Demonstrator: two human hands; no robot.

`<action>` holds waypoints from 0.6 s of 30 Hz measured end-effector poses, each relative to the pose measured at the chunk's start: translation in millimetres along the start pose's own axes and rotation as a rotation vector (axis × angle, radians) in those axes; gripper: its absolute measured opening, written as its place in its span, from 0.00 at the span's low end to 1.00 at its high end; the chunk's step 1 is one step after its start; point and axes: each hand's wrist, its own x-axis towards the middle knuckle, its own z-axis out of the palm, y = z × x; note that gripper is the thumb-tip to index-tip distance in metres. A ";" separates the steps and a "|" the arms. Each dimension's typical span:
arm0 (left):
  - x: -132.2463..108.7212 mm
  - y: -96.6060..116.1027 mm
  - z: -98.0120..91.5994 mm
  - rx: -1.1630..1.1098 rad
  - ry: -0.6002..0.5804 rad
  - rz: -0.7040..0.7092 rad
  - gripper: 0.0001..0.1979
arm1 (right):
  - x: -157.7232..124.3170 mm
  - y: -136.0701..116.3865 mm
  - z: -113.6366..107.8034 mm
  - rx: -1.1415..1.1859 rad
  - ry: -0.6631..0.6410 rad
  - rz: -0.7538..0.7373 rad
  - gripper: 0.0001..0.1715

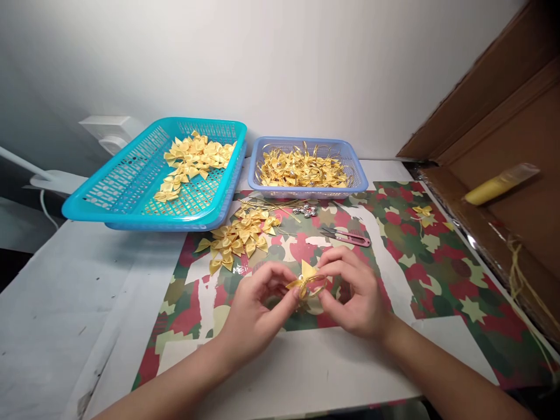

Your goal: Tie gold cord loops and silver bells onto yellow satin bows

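Observation:
Between my two hands is a yellow ribbon bow with a loop of gold cord on it. My left hand pinches the bow's left side between thumb and fingers. From the other side, my right hand closes thumb and fingertips at the bow and its gold loop. A pile of yellow bows lies just beyond my left hand. Past the hands are a pair of pink-handled thread snips, small silver charms and several gold cords.
A turquoise basket with yellow bows stands at the back left, stacked on a blue one. The blue-purple basket at the back holds bows with gold loops. Cardboard rises at the right, with a yellow tube on it. Camouflage-patterned paper covers the table.

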 end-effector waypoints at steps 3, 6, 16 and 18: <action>-2.2 -1.4 0.1 0.133 0.013 0.119 0.02 | -1.3 -0.6 -0.6 0.008 -0.016 0.050 0.07; -2.7 -3.1 -0.4 0.209 0.000 0.192 0.04 | -3.3 -0.7 -0.9 0.019 -0.049 0.083 0.04; -4.7 -5.6 -1.0 0.285 0.054 0.328 0.09 | 13.2 22.4 -27.3 -0.351 0.063 0.045 0.03; -3.7 -3.1 0.1 0.142 0.059 0.205 0.06 | 18.5 42.1 -42.9 -0.609 0.043 0.190 0.11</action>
